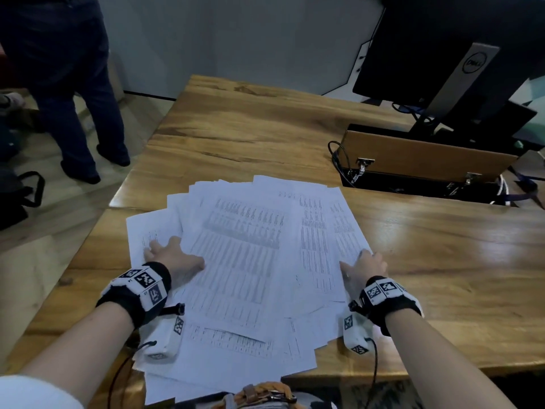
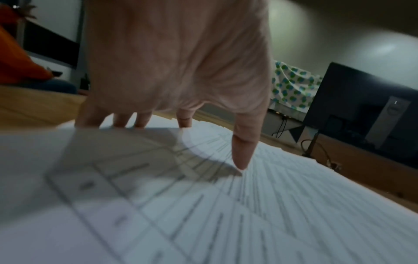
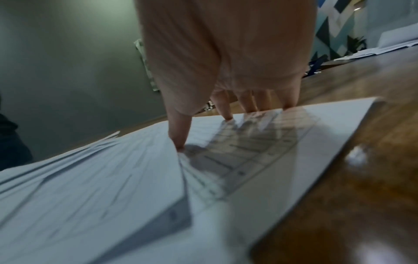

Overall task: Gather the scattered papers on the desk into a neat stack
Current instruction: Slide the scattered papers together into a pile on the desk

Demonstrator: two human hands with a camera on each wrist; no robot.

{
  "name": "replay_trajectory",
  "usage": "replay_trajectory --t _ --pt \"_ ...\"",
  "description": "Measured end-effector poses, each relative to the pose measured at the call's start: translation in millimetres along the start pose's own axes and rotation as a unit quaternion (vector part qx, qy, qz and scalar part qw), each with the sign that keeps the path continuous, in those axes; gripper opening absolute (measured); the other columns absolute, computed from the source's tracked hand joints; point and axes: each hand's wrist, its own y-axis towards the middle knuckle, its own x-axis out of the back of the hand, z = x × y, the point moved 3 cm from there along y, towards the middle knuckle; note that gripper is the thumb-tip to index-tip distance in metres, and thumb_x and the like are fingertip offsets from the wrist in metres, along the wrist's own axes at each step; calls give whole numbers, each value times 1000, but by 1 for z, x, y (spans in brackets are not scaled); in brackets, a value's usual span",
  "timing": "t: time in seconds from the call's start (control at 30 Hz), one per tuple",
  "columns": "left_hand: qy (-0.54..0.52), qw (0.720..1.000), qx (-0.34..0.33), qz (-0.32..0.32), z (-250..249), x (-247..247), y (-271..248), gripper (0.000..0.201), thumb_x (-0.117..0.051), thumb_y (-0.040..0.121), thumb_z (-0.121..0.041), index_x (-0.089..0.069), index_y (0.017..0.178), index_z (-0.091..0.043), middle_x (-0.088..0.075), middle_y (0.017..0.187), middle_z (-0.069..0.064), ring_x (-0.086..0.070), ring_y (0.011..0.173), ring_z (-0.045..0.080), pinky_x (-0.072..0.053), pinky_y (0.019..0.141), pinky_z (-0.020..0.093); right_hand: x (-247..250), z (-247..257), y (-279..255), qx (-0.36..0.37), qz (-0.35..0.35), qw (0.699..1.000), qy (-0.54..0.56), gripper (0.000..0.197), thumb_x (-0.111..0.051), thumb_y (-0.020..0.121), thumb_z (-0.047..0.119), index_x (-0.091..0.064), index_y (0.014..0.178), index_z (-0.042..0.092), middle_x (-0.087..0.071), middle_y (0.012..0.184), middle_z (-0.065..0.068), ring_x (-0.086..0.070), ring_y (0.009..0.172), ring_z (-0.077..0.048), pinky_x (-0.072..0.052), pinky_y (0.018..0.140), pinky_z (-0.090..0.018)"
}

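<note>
Several white printed papers (image 1: 244, 261) lie fanned and overlapping on the wooden desk (image 1: 265, 137), some hanging over the near edge. My left hand (image 1: 172, 255) rests on the left side of the spread, fingers straight and pressing down on the papers (image 2: 271, 205); its thumb tip touches a sheet in the left wrist view. My right hand (image 1: 364, 270) presses on the right edge of the spread, straight fingers (image 3: 224, 110) on the top paper (image 3: 248, 160), thumb down beside a raised sheet edge. Neither hand grips a sheet.
A black monitor (image 1: 442, 54) on a silver stand rises at the back right, behind an open cable hatch (image 1: 424, 169) with wires. A person's dark trouser legs (image 1: 73, 84) stand on the floor left of the desk. A black bag (image 1: 17, 196) sits at far left.
</note>
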Motion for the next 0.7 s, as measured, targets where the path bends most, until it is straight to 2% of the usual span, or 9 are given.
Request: replay_trajectory --t 0.17,0.3,0.37,0.4,0.47,0.5,0.57,0.63,0.7 --pt "31 999 -21 15 -18 -20 1 94 -62 70 -43 -13 146 -19 -6 155 16 1 145 38 -15 116 55 -13 15 -20 89 13 996 -26 41 -52 87 30 -48 119 6 -38 136 -16 -35 124 -36 -37 102 -44" --pt "5 997 -78 6 -30 -25 0 82 -60 76 -42 -22 145 -16 -19 152 11 -18 141 32 -25 113 45 -16 24 -30 121 37 991 34 39 -53 88 23 -53 125 14 -40 135 -8 -33 129 -30 -36 102 -38" --pt "-59 995 -85 12 -30 -26 6 65 -62 74 -37 -45 132 -14 -35 143 10 -35 131 31 -36 108 43 -7 19 -18 83 48 989 112 33 -55 87 22 -61 118 12 -48 132 -11 -41 127 -32 -42 100 -37" --pt "-104 991 -82 15 -30 -24 6 51 -63 72 -34 -57 118 -14 -43 138 11 -44 124 31 -41 105 44 0 15 -13 51 39 987 148 33 -55 87 22 -61 117 10 -51 132 -16 -45 125 -34 -44 97 -37" --pt "-153 985 -69 27 -28 -22 4 27 -66 73 -24 -63 98 -14 -49 133 12 -51 118 32 -45 102 45 9 4 -5 -6 11 987 158 38 -51 88 21 -55 122 6 -45 134 -20 -41 125 -36 -41 102 -41" --pt "-157 985 -65 31 -27 -23 6 29 -67 75 -22 -61 103 -14 -46 136 12 -49 120 31 -44 103 44 12 1 -3 -26 5 990 137 39 -49 89 22 -53 122 2 -40 135 -20 -36 125 -37 -38 102 -42" --pt "-139 989 -40 10 -23 -23 9 55 -67 75 -25 -47 125 -12 -37 139 13 -38 128 31 -38 106 42 11 1 -3 -44 7 991 126 45 -48 89 30 -51 120 -2 -35 135 -20 -33 125 -36 -36 100 -45" --pt "-104 994 -3 -46 -13 -15 6 74 -69 72 -30 -33 133 -9 -27 139 15 -25 131 33 -32 108 45 7 11 -7 -35 30 987 153 61 -51 79 44 -51 120 -1 -43 132 -19 -43 120 -37 -42 98 -46" --pt "-79 994 31 -74 0 -11 4 89 -74 67 -35 -25 135 -3 -20 142 17 -20 133 32 -28 110 47 -3 19 -4 -6 40 986 164 66 -54 74 46 -49 121 1 -53 125 -20 -54 111 -38 -48 94 -48"
